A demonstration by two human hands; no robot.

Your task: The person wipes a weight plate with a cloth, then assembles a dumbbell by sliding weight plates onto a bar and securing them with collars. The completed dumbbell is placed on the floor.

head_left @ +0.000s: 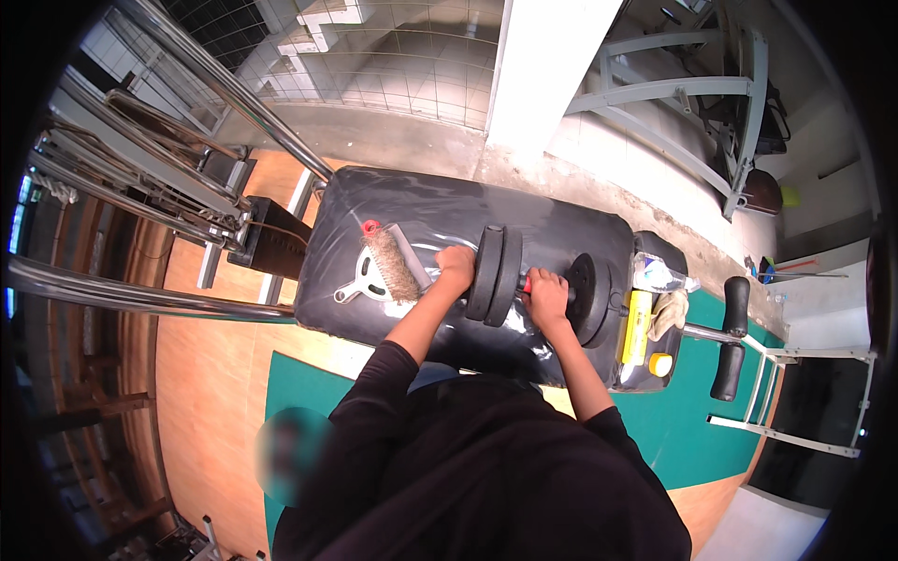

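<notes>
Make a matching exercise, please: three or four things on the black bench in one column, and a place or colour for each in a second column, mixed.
Things:
1. dumbbell
2. wire brush
3. yellow bottle
4. glove

Places:
a. between the bottle and the grey bar
b. under both hands, middle of the bench
c. left of the left hand
d. right end, beside the weight plates

Pairs: 1-b, 2-c, 3-d, 4-a

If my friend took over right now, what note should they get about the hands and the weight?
Left hand: gripping the left end of the dumbbell, beside its inner black plates.
Right hand: wrapped around the red handle in the middle.
The dumbbell lies across the black padded bench.
A wire brush and a metal wrench lie on the bench left of the hands.
Done: plates sit on both ends.
Left: cannot tell whether they are fixed tight.
</notes>
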